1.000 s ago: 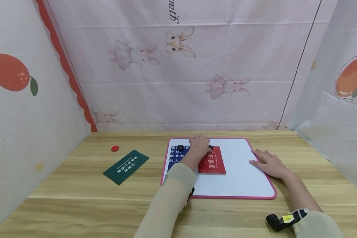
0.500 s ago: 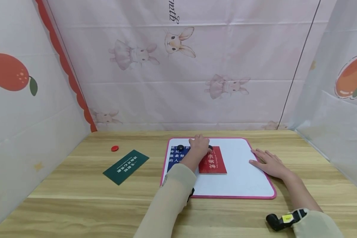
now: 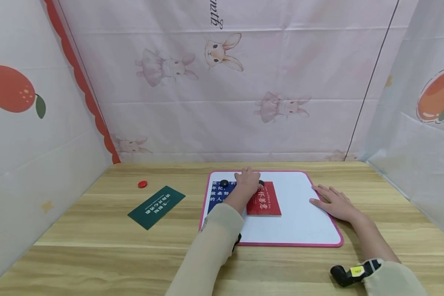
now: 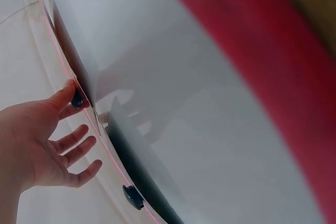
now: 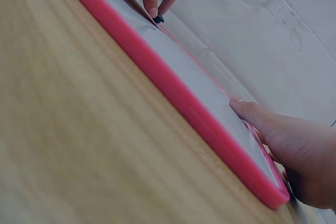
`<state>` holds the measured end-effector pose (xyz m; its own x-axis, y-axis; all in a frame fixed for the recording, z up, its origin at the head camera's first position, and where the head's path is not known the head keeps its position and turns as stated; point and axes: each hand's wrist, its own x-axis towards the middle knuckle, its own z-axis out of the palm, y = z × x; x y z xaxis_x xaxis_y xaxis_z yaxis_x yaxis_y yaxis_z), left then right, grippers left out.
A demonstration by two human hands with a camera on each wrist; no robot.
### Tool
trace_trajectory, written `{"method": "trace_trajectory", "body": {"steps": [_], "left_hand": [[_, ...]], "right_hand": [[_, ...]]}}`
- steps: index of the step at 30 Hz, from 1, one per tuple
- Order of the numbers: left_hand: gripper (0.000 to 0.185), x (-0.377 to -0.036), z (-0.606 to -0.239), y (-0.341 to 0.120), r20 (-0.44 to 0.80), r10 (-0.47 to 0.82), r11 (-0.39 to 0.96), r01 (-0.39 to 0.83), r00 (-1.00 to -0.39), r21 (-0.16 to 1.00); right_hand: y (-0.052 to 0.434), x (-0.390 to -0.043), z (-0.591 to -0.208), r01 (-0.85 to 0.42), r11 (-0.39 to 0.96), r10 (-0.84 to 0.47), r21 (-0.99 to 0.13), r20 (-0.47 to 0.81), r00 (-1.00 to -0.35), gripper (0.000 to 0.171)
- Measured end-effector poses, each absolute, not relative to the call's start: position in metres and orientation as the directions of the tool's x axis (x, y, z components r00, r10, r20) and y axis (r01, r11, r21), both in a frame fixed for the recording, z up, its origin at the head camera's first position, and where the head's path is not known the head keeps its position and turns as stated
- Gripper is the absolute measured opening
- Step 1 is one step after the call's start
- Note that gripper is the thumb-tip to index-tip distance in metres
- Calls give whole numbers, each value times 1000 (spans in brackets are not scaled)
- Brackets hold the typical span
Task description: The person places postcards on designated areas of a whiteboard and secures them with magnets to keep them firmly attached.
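Note:
A whiteboard (image 3: pixel 299 226) with a pink rim lies flat on the table. My left hand (image 3: pixel 247 181) is over its far part, thumb and index finger pinching a round black magnet (image 4: pixel 77 98) at the top of a red card (image 3: pixel 265 202). The other fingers spread loosely away from it. To the left, partly behind my forearm, a dark blue card (image 3: pixel 219 194) with white lettering has a second black magnet (image 3: pixel 224 183) at its top. My right hand (image 3: pixel 334 202) rests at the board's right edge, thumb over the pink rim (image 5: pixel 199 124), fingers extended outside it.
On the wooden table (image 3: pixel 107 250), left of the board, lie a dark green card (image 3: pixel 157 207) and a round red magnet (image 3: pixel 142 184). A pale curtain (image 3: pixel 214 123) printed with rabbits stands behind the table, with fabric on both sides.

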<state>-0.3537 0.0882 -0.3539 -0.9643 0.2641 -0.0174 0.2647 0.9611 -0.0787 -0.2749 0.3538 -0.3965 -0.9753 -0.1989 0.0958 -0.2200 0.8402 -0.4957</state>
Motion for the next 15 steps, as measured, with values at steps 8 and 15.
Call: {"method": "trace_trajectory", "body": {"steps": [8, 15], "left_hand": [[52, -362, -360, 89, -18, 266, 961, 267, -964, -67], [51, -354, -354, 87, -13, 271, 961, 271, -963, -57]], "right_hand": [[354, -274, -395, -219, 844, -199, -490, 93, -976, 73], [353, -273, -394, -216, 845, -198, -489, 88, -976, 73]]}}
